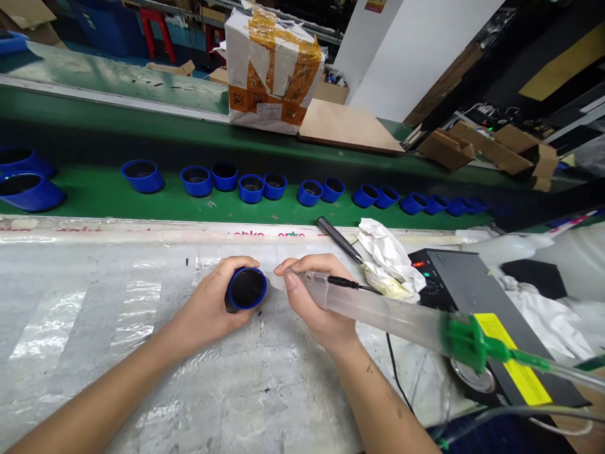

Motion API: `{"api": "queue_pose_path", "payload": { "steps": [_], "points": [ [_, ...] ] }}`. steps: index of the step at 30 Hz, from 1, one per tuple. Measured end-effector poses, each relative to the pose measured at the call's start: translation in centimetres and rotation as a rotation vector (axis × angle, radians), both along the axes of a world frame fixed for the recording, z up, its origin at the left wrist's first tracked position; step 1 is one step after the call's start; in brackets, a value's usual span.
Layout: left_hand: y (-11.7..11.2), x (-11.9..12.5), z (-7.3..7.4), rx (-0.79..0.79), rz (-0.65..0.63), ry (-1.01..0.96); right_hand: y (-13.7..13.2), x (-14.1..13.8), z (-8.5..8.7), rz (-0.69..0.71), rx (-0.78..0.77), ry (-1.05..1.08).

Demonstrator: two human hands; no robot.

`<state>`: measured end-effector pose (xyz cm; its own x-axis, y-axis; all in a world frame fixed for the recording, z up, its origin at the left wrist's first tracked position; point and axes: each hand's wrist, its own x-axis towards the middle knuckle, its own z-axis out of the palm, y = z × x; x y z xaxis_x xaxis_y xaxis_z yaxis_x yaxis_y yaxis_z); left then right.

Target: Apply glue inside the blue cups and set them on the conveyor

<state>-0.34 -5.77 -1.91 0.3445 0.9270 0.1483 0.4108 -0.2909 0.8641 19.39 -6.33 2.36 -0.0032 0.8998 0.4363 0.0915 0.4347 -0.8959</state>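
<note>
Head view: left fingers point(236, 262) clasp a blue-rimmed cup point(246, 288) between them, while right fingers point(300, 295) pinch a translucent syringe point(387, 313).

Holds a short, round, blue-rimmed cup with a black interior point(247, 289) in the curled left hand point(215, 302), over a grey, film-covered worktop point(118, 366). Grips a long, translucent plastic syringe barrel point(392, 315) with a green end cap point(466, 340) in the right hand point(321, 306), with its tip just beside the cup's rim. Shows, beyond the right hand, a black-handled tool point(338, 236) and crumpled white paper point(385, 252), near a flat black control box point(458, 277). Shows short blue round cups point(251, 189) along a green surface point(94, 198) farther back.
</note>
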Motion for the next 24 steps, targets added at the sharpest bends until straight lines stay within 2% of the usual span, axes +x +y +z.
{"api": "queue_pose_path", "payload": {
  "steps": [24],
  "points": [
    [0.05, 0.11, 0.3, -0.011, 0.016, 0.032, -0.46, 0.63, 0.56, -0.011, -0.038, -0.153]
  ]
}}
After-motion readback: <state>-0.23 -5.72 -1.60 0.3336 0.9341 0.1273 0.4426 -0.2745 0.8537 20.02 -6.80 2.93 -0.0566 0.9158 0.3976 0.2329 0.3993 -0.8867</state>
